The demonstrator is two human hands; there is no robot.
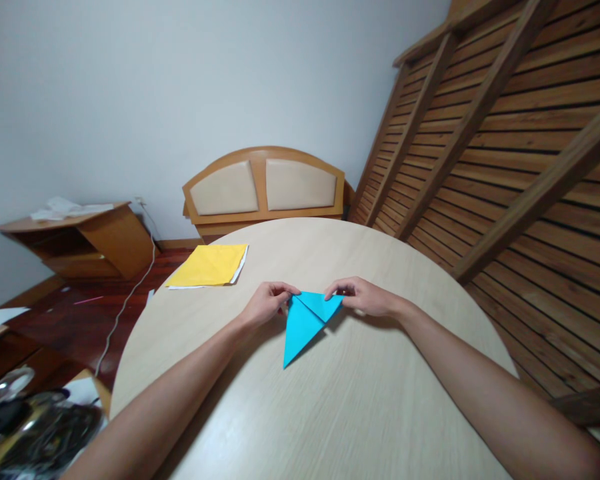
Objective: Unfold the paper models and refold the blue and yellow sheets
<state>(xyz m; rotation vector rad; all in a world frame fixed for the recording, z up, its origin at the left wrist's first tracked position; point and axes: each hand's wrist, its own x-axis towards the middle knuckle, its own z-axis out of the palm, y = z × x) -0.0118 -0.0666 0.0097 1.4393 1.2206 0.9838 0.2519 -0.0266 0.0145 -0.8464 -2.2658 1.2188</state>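
The bright blue paper folded into a long triangle lies flat near the middle of the round pale wood-grain bench. Its short top edge runs left to right between the two hands, and its long axis runs from that edge toward the person, ending in a sharp tip that points down and slightly left. A smaller folded flap lies across the upper right part.

The left hand sits at the paper's upper left corner, its fingers pinched together on that corner. The right hand sits at the upper right corner, its fingers likewise closed on the paper's edge. Both hands are about equally near the sheet, each touching its own end of the top edge, while the long tip is free.

Farther off, a flat stack of yellow paper sheets rests near the bench's far left rim, well apart from the hands.
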